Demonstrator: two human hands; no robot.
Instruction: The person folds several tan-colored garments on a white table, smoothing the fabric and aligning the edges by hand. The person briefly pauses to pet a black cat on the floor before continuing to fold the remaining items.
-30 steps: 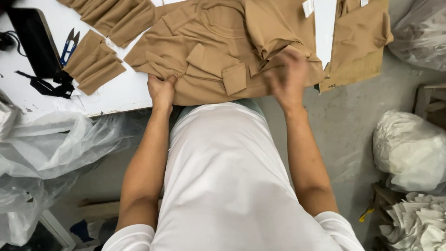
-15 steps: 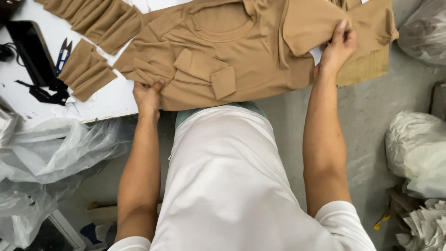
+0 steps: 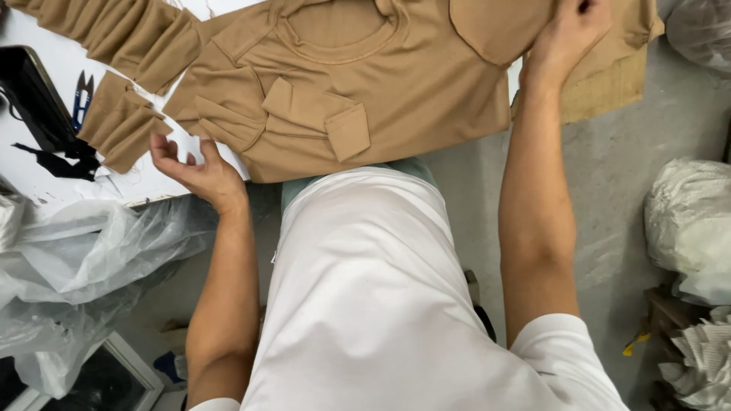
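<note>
So the right hand (image 3: pixel 567 34) is pinching a folded-over flap of the tan knit crew-neck shirt (image 3: pixel 365 99) spread on the white table (image 3: pixel 46 179), while the left hand (image 3: pixel 194 164) sits loose and half-open, holding nothing, just beside the shirt's near-left edge. With only one corner gripped and nothing pinning the other side, I'd guess the fold could drag crooked or nudge the small folded tan pieces (image 3: pixel 126 118) just left of that free hand.

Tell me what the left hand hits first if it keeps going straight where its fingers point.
Probably the left hand meets the near edge of the tan shirt just beyond its fingertips; depth is hard to judge.
</note>
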